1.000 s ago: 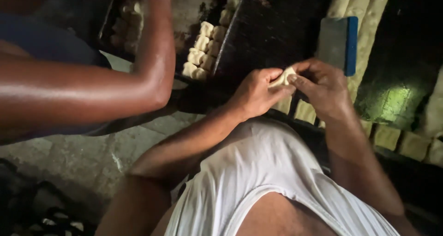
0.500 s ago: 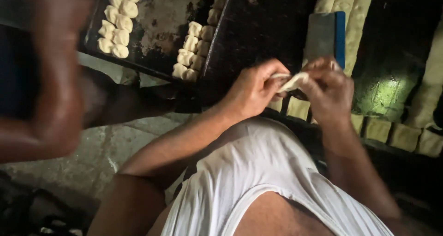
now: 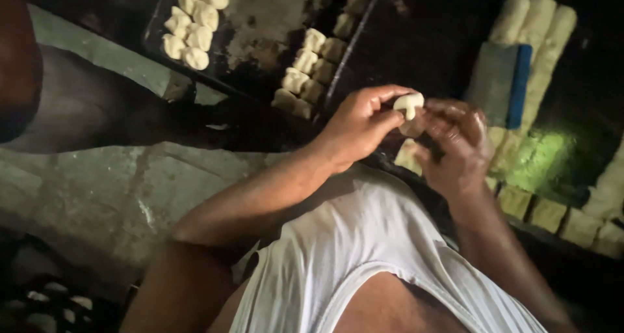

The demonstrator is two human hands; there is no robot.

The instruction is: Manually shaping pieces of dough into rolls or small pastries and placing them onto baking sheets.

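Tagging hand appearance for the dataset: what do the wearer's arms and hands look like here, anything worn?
Both arms are bare from shoulder to wrist, no sleeves. The left hand and right hand are bare: no gloves, and no rings, watch or bands visible in this dim light. The fingers look uncovered too. The only clothing in view is a white sleeveless undershirt on the torso.

Ahead of me lies a dark metal baking tray (image 3: 260,21) carrying two clusters of small pale shaped dough pieces (image 3: 311,73). To my right, long pale dough logs (image 3: 543,27) lie side by side beneath a flat grey scraper with a blue edge (image 3: 500,84). Nearer me runs a row of cut square dough blocks (image 3: 549,213).
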